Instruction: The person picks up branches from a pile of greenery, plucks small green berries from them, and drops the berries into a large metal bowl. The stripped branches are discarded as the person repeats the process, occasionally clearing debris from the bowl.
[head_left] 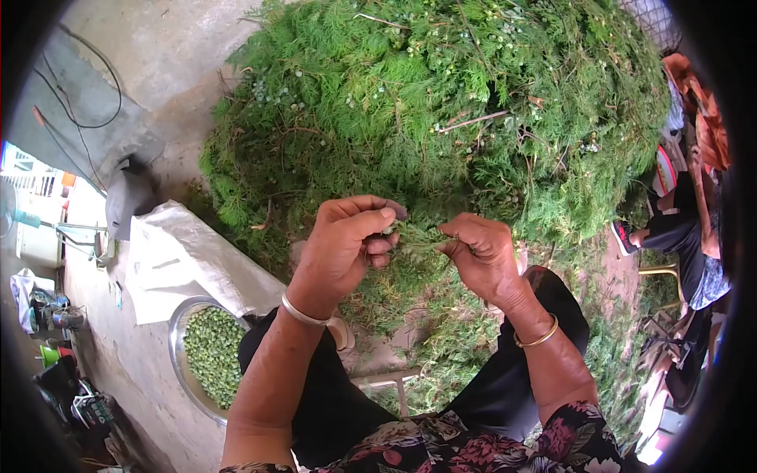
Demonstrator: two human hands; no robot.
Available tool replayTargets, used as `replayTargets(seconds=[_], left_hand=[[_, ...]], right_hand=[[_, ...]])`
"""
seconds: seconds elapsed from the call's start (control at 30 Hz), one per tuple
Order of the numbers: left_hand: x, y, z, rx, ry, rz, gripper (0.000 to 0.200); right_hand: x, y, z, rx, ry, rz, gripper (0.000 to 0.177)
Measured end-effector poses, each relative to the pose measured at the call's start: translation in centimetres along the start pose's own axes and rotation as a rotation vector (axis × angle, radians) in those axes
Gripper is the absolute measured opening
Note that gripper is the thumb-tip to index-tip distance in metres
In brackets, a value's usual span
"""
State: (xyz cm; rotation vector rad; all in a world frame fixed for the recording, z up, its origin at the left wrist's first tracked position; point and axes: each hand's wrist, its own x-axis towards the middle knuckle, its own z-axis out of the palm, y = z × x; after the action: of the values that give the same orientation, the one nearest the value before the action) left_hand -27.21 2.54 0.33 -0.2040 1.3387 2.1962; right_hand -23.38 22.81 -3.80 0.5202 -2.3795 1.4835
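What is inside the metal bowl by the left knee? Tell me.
The metal bowl holds a heap of small green pieces. The knee in black trousers covers its right side; the heap hides its bottom. Left hand and right hand pinch a sprig.

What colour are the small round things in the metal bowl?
The small round things are light green; the head view shows them in the metal bowl.

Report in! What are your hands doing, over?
Left hand and right hand both pinching one green sprig. Big pile of leafy branches right behind. Metal bowl of green seeds by left leg.
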Motion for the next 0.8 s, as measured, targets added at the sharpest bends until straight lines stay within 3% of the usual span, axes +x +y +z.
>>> replayTargets(seconds=[0.27, 0.33, 0.57, 0.67, 0.73, 0.8], left_hand=[[-0.7, 0.5, -0.4, -0.019, -0.096, 0.037, 0.016], [-0.8, 0.8, -0.7, 0.105, -0.013, 0.169, 0.017], [-0.4, -0.1, -0.1, 0.193, 0.031, 0.171, 0.019], [-0.2, -0.7, 0.0, 0.431, -0.009, 0.255, 0.024], [0.4, -1.4, -0.5, 0.826, -0.073, 0.426, 0.027], [0.6, -2.2, 0.0, 0.799, -0.056, 0.429, 0.025]], right_hand=[[0.1, -0.1, -0.3, -0.019, -0.013, 0.071, 0.016], [-0.1, 0.1, -0.3, -0.007, 0.007, 0.088, 0.016], [0.4, -0.7, -0.5, 0.243, -0.009, 0.328, 0.01], [0.5, -0.5, -0.7, 0.292, -0.089, 0.388, 0.012], [0.5, -0.5, -0.8, 0.298, -0.135, 0.404, 0.015], [0.4, -0.5, -0.7, 0.251, -0.18, 0.419, 0.021]])
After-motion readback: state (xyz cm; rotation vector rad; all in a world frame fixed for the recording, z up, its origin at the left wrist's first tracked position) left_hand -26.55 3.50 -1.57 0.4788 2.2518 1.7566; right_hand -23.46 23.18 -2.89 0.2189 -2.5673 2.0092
